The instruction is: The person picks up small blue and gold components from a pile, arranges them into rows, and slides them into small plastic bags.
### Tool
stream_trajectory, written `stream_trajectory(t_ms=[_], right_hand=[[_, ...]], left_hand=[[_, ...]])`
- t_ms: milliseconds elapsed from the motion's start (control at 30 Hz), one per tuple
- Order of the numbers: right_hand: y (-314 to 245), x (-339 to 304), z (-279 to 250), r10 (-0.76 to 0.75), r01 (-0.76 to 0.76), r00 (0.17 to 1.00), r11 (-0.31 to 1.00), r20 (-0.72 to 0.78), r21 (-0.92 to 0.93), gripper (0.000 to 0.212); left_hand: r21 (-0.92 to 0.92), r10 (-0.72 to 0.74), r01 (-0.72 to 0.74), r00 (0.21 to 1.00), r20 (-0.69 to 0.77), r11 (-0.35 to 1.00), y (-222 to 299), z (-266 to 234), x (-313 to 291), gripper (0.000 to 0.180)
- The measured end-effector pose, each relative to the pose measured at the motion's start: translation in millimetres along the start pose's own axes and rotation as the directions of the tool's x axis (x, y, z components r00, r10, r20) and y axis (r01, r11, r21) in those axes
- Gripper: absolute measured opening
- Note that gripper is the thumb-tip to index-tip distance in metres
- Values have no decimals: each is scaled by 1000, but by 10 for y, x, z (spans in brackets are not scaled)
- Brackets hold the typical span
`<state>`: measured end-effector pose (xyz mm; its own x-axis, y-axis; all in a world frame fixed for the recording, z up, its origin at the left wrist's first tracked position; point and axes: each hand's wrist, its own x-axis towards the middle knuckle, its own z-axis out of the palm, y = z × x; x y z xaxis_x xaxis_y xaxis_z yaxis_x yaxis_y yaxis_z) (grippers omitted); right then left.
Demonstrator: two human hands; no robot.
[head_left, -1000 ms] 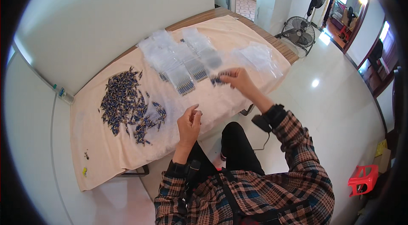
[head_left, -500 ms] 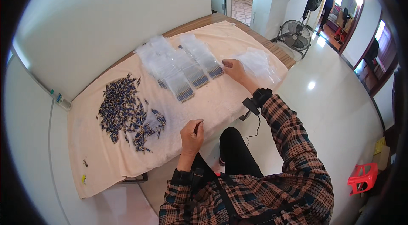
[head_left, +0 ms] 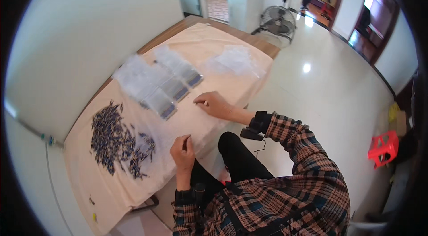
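Surface (head_left: 223,53): cloth-covered, bearing every item in the sorting job.
Loose pile (head_left: 113,140): dark blue small parts heaped at the left end, apparently most of the work left.
Filled bags (head_left: 171,89): a row of clear packets lies mid-cloth, seemingly done.
Empty bags (head_left: 234,60): stacked at the far end.
Right hand (head_left: 214,103): flat on the cloth, fingers curled, gripping nothing visible.
Left hand (head_left: 183,151): pinched shut on something too small to tell.

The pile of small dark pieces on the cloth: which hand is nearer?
Left. The left hand sits just beside the pile of small dark pieces; the right hand rests farther off, near the filled clear bags.
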<state>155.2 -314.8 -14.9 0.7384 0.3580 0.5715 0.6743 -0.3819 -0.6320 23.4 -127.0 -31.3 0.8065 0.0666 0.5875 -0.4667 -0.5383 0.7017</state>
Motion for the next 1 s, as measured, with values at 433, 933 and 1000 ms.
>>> stream_trajectory(t_ms=[433,933,1000], right_hand=[[369,-853,-1318,179,-315,924,857,-338,-407,22],[265,-988,-1406,-156,-56,946,783,-283,-619,16],[-37,-995,-1267,-138,-34,925,897,-353,-440,14]], left_hand=[[-15,-166,166,986,21,986,-75,-7,-60,8],[-11,-151,151,988,21,988,-36,-20,-76,8],[-28,-148,149,989,20,989,-62,-30,-80,10]])
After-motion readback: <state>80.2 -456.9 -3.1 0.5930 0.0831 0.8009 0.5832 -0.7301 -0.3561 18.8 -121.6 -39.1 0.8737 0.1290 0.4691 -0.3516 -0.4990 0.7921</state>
